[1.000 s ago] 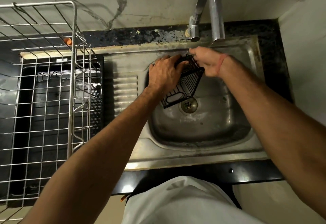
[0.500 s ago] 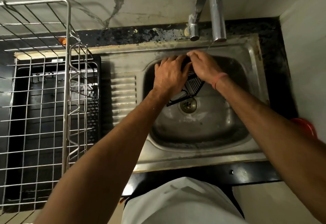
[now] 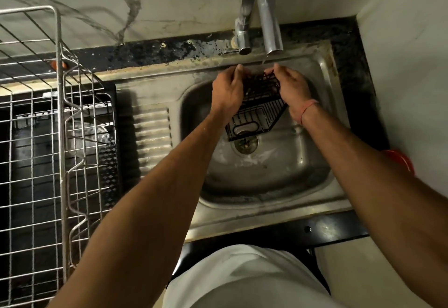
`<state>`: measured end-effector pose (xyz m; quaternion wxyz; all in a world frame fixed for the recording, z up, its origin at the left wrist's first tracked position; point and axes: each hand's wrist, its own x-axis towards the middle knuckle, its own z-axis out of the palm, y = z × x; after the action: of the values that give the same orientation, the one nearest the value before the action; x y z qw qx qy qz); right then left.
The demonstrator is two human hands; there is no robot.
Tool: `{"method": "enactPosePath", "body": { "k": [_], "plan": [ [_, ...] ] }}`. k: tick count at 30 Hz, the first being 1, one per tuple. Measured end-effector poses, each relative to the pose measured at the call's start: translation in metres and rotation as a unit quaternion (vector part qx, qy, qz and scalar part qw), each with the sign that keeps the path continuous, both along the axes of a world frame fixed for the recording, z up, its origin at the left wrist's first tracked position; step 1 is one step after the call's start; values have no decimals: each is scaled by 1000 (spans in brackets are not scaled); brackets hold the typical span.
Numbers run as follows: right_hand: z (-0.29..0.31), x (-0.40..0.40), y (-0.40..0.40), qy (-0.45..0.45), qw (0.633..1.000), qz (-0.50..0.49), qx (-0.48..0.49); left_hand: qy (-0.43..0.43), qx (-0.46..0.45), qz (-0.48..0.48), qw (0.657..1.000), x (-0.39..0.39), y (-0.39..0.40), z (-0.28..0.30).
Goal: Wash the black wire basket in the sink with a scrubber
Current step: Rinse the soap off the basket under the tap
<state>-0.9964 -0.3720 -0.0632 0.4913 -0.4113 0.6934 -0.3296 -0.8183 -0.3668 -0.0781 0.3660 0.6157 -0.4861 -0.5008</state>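
The black wire basket (image 3: 258,111) hangs tilted over the steel sink (image 3: 322,167), its far end raised under the tap (image 3: 269,17) and its near end above the drain (image 3: 245,143). My left hand (image 3: 226,91) grips its left side with curled fingers. My right hand (image 3: 292,89) grips its right side, the fingers pinching the top wires. A thin stream of water falls from the spout onto the basket's far end. No scrubber shows in view.
A tall steel wire dish rack (image 3: 60,138) stands on the counter at the left, beside the ribbed drainboard (image 3: 151,135). The black counter edge (image 3: 339,229) runs along the front. A red object (image 3: 400,162) peeks out at the right, behind my forearm.
Both hands have shifted apart to the basket's two sides and lifted its far end toward the spout. More of the basket shows between them than before.
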Motion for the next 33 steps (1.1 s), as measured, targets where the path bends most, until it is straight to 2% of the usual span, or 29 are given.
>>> {"method": "enactPosePath", "body": {
  "k": [3, 7, 9, 11, 12, 14, 16, 23, 25, 29, 31, 33],
  "plan": [
    [0, -8, 1, 33, 999, -37, -4, 11, -4, -21, 1000, -12, -7, 8],
    [7, -20, 15, 188, 979, -37, -73, -57, -18, -91, 994, -32, -16, 14],
    [12, -27, 23, 291, 944, -5, -157, -75, -14, -116, 990, -40, -22, 17],
    [15, -31, 28, 393, 880, 100, -246, -61, -4, -128, 990, -48, -27, 20],
    [14, -28, 30, 417, 857, 155, -260, -60, 0, -130, 990, -50, -30, 21],
    [13, -18, 32, 416, 857, 205, -224, -72, 8, -119, 990, -52, -36, 25],
    [12, -7, 33, 430, 857, 191, -210, -83, 14, -113, 990, -51, -39, 28],
    [12, 18, 14, 510, 815, 203, -188, -36, -5, -17, 999, -18, -38, 27],
    [15, 27, 9, 514, 814, 207, -178, -23, 13, -32, 999, -1, -35, 26],
    [19, 33, -2, 518, 807, 225, -170, -49, 125, -117, 984, 20, -43, 47],
    [18, 35, -3, 512, 807, 240, -171, -89, 139, -152, 975, 27, -42, 57],
    [16, 28, -8, 512, 804, 252, -168, -72, 141, -152, 976, 21, -47, 57]
  ]
}}
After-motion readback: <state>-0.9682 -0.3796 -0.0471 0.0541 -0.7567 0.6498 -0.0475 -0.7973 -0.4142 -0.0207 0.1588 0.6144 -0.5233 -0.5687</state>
